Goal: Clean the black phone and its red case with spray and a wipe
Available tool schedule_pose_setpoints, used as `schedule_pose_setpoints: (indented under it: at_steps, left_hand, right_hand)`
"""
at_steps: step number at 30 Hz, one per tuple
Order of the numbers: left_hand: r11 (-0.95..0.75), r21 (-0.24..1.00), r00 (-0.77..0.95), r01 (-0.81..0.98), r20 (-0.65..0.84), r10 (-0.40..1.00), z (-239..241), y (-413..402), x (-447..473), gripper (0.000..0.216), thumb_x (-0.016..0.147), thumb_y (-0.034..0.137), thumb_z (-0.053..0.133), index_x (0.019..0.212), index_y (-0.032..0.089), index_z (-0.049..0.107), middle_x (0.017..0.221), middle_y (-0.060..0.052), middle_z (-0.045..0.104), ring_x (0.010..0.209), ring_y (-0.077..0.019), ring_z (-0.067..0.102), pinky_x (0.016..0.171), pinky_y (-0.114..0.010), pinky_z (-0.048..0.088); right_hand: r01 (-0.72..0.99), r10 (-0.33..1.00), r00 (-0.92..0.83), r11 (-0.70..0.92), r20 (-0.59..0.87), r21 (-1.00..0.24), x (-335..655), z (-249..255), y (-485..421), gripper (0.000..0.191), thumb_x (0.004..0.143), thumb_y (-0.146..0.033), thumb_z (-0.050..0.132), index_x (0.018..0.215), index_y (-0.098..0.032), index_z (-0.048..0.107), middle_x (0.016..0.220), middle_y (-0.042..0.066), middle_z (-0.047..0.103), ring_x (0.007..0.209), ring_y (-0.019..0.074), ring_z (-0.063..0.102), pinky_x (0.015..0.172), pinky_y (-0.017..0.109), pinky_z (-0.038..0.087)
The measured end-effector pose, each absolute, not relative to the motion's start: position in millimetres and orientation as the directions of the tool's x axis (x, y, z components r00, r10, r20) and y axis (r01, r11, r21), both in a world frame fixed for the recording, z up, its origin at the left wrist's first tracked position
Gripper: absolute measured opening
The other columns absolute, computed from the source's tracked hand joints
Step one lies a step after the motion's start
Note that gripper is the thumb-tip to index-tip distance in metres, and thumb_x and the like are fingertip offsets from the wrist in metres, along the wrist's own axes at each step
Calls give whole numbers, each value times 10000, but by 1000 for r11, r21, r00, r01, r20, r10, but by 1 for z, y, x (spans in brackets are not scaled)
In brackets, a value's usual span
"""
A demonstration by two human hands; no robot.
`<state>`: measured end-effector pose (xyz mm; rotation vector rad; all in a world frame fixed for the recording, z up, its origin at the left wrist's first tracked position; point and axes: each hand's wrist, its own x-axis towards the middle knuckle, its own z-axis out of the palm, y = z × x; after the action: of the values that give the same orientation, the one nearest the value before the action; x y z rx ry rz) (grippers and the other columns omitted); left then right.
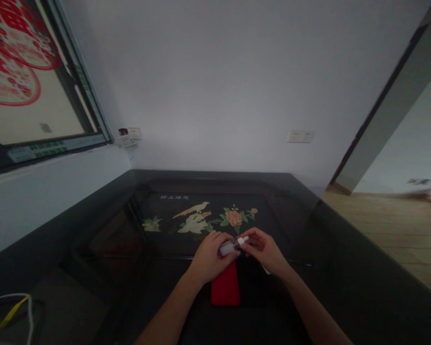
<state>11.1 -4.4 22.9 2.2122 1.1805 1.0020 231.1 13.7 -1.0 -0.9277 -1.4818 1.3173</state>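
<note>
My left hand is closed around a small clear bottle held on its side above a dark table. My right hand pinches the bottle's white cap at its right end. Both hands meet over the table's middle. Under my left wrist a red flat object lies on the table, partly hidden by the hand.
The table top carries an inlaid picture of a bird and flowers. White and yellow cables lie at the lower left. A window is on the left wall, sockets on the back wall, and a doorway opens right.
</note>
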Motion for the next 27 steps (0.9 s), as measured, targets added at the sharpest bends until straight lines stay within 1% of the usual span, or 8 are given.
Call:
schedule_pose_setpoints:
  at_steps: [6, 9, 11, 13, 16, 19, 23, 27]
  left_hand:
    - [-535, 658, 370, 530, 388, 844, 24, -6, 12, 230, 846, 329, 752, 1053, 256, 684, 1002, -17, 697, 973, -220, 622, 893, -348, 475]
    - [-529, 659, 368, 535, 382, 848, 24, -7, 11, 230, 844, 337, 750, 1048, 255, 682, 1001, -19, 698, 966, -222, 627, 894, -353, 473]
    - [-530, 654, 371, 540, 380, 847, 24, -7, 11, 229, 834, 331, 757, 1036, 252, 682, 1000, -20, 698, 967, -224, 625, 896, -354, 471]
    - [-536, 644, 381, 546, 380, 843, 24, -7, 11, 223, 828, 329, 761, 1021, 250, 683, 996, -25, 697, 969, -229, 621, 901, -357, 470]
    - [-555, 622, 408, 553, 378, 831, 26, -8, 11, 204, 827, 322, 758, 1001, 248, 680, 975, -29, 693, 960, -231, 618, 916, -365, 462]
    - [-575, 602, 435, 554, 380, 816, 26, -8, 11, 211, 811, 314, 772, 986, 243, 678, 945, -27, 688, 935, -228, 614, 910, -364, 460]
    - [-596, 591, 462, 544, 382, 801, 25, -8, 11, 233, 808, 336, 780, 993, 238, 678, 934, -32, 683, 929, -228, 605, 884, -355, 465]
    - [-613, 585, 476, 531, 393, 787, 24, -9, 11, 255, 804, 353, 790, 1004, 241, 678, 919, -24, 682, 930, -225, 604, 909, -360, 461]
  right_hand:
    - [3, 933, -317, 180, 170, -984, 231, 7, 9, 292, 843, -411, 793, 1023, -215, 671, 1093, 69, 738, 974, 204, 693, 722, 284, 552]
    - [13, 930, -330, 178, 164, -984, 232, 7, 10, 317, 847, -404, 790, 1081, -225, 671, 1134, 66, 731, 996, 204, 693, 755, 294, 555]
    - [37, 925, -343, 185, 161, -982, 234, 5, 11, 340, 849, -403, 787, 1118, -226, 678, 1123, 63, 735, 1006, 205, 692, 813, 311, 555]
    - [73, 923, -354, 189, 151, -979, 235, 2, 12, 333, 854, -415, 778, 1104, -213, 691, 1076, 61, 743, 990, 206, 694, 844, 320, 548]
    - [114, 928, -349, 176, 127, -978, 234, 1, 11, 317, 839, -441, 787, 1008, -194, 681, 943, 42, 742, 873, 187, 694, 738, 280, 530]
    - [174, 939, -328, 168, 103, -970, 232, 6, 8, 331, 830, -478, 783, 893, -193, 626, 822, 9, 710, 736, 154, 662, 625, 239, 480]
    - [270, 946, -314, 168, 78, -948, 229, 14, 3, 397, 860, -559, 714, 781, -208, 545, 669, -37, 626, 598, 125, 587, 556, 223, 427]
    - [348, 945, -318, 193, 79, -917, 229, 13, 2, 466, 908, -613, 626, 697, -211, 519, 564, -50, 543, 538, 124, 533, 527, 228, 383]
